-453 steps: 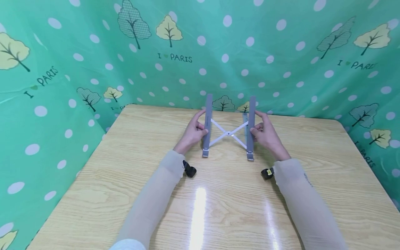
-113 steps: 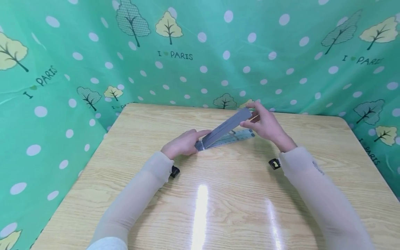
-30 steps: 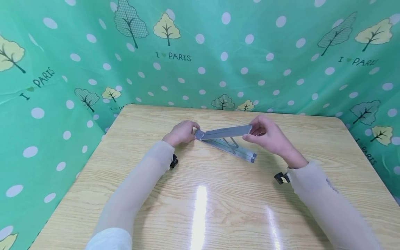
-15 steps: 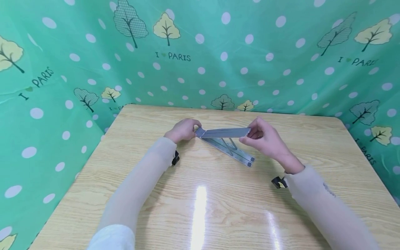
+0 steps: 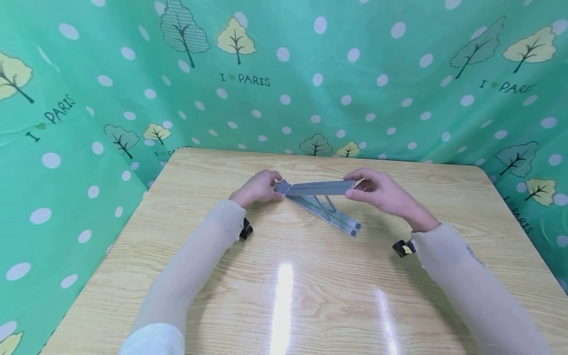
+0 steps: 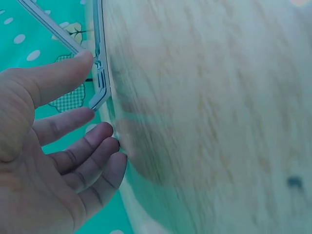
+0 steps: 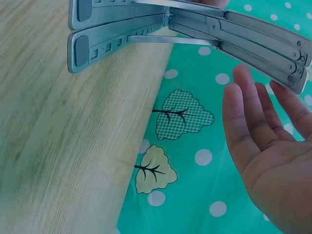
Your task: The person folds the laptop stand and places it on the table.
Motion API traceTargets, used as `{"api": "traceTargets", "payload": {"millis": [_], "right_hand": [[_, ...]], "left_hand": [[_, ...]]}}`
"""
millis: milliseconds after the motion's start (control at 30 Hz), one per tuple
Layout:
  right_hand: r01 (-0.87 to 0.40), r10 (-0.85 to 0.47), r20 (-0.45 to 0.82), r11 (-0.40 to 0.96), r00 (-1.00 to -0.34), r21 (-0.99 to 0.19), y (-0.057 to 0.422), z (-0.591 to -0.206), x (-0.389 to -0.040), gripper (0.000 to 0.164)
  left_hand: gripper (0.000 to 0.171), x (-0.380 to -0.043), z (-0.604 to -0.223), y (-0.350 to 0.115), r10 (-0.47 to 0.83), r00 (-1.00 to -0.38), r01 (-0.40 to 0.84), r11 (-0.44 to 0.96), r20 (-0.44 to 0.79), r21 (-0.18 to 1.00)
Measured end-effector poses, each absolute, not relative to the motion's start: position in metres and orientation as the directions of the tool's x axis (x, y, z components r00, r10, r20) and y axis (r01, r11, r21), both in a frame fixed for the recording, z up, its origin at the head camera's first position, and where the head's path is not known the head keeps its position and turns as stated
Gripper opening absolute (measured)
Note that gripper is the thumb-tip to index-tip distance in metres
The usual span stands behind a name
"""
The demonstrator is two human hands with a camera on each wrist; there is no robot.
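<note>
A grey metal folding laptop stand (image 5: 320, 188) is drawn narrow, its long rails side by side. Its upper arms are raised at an angle over the base rails (image 5: 339, 221), joined by thin struts (image 5: 330, 203). My left hand (image 5: 258, 188) pinches the hinged lip end between thumb and index finger; in the left wrist view the other fingers of that hand (image 6: 73, 161) stay loosely bent. At the raised end, my right hand (image 5: 385, 193) holds the arm tips with thumb and fingers. The right wrist view shows the stand's underside (image 7: 253, 44) close up, with rubber pads on the base ends.
The wooden table (image 5: 310, 286) has a light glare strip near its front. Behind and to the left hangs a green dotted cloth (image 5: 266, 108) printed with trees. A black wrist camera (image 5: 245, 230) sits on the left wrist, another (image 5: 403, 248) on the right.
Long ago the stand was spread wide with crossed bars, a hand on each side. It has since been narrowed and turned sideways. Over the last second its base end has swung slightly nearer me.
</note>
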State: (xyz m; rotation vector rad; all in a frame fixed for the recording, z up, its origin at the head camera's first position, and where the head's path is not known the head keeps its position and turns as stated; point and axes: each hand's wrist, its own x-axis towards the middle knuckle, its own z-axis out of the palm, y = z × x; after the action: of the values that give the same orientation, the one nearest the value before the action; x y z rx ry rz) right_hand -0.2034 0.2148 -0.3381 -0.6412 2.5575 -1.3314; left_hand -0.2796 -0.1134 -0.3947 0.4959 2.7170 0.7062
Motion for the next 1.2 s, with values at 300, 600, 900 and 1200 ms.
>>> {"api": "traceTargets", "payload": {"millis": [300,600,900,1200], "right_hand": [[-0.273,-0.452,0.029,0.486,-0.892,-0.83,0.216,-0.341,-0.208,0.042],[-0.263,-0.418,0.046,0.48,-0.907,-0.837,0.211,-0.342,-0.204,0.041],[-0.263,-0.421,0.05,0.464,-0.906,-0.846,0.204,-0.339,-0.194,0.034],[-0.224,-0.386,0.027,0.476,-0.922,-0.85,0.194,-0.339,-0.183,0.034]], "left_hand": [[0.059,-0.282,-0.4,-0.107,0.386,-0.908,0.27,0.838,-0.166,0.474],[0.057,-0.285,-0.403,-0.104,0.401,-0.908,0.303,0.83,-0.122,0.468],[0.055,-0.293,-0.401,-0.102,0.455,-0.88,0.338,0.804,-0.14,0.489],[0.057,-0.298,-0.4,-0.096,0.469,-0.862,0.301,0.777,-0.192,0.553]]}}
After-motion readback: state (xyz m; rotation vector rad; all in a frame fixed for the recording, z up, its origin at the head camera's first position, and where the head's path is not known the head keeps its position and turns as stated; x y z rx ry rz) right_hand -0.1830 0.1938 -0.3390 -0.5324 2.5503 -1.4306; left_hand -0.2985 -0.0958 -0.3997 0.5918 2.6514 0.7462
